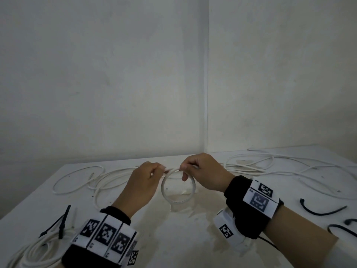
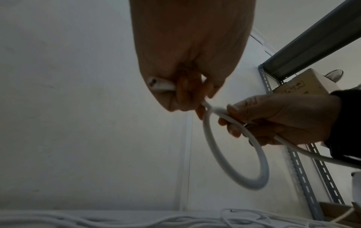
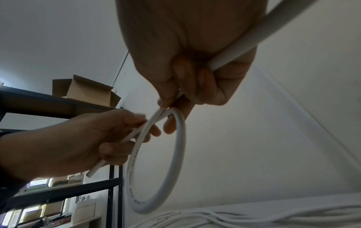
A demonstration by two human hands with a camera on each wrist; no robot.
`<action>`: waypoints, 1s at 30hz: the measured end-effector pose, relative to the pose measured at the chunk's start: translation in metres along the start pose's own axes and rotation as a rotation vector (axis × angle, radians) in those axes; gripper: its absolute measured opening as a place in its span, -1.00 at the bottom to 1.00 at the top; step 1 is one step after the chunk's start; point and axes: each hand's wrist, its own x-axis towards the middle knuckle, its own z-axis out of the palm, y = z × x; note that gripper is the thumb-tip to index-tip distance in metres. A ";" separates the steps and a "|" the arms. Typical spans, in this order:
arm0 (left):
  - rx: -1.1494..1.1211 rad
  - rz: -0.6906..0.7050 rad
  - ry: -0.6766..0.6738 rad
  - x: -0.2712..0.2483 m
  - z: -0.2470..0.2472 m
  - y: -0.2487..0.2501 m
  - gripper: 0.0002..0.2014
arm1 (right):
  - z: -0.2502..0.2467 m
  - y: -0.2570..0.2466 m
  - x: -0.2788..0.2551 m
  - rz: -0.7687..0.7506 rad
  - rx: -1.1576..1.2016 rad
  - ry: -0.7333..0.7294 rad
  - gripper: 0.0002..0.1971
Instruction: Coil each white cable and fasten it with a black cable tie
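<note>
Thick white round cable (image 1: 178, 190) looped once above white table (image 1: 173, 238) middle, left hand (image 1: 144, 178) pinching its cut end, right hand (image 1: 201, 171) gripping the crossing, print along sheath unreadable, loose black cable ties (image 1: 322, 208) near right edge.

White worktop (image 1: 173, 238), stained at centre. Loose white cables (image 1: 81, 182) sprawled far left, more loose cables (image 1: 280, 167) far right. Tied white coil (image 1: 34, 252) with black cable tie (image 1: 61, 223) near left. Spare black ties (image 1: 322, 210) near right.

Cable loop (image 1: 178, 187) between both hands, above table (image 1: 173, 238)
</note>
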 end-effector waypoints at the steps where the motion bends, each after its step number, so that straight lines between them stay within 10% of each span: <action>1: 0.000 -0.044 -0.047 0.000 -0.003 -0.001 -0.75 | 0.000 0.002 0.000 0.005 -0.013 0.000 -0.68; 7: -0.339 -0.202 -0.256 -0.005 -0.017 -0.004 -0.83 | -0.001 0.008 -0.001 0.014 -0.004 0.013 -0.69; 17: -0.616 -0.232 -0.175 -0.012 0.008 0.007 -0.82 | -0.003 0.000 -0.005 0.029 0.115 0.078 -0.61; 30: -0.109 -0.043 0.121 -0.008 0.029 -0.003 -0.79 | 0.001 0.003 -0.008 0.061 0.085 0.050 -0.66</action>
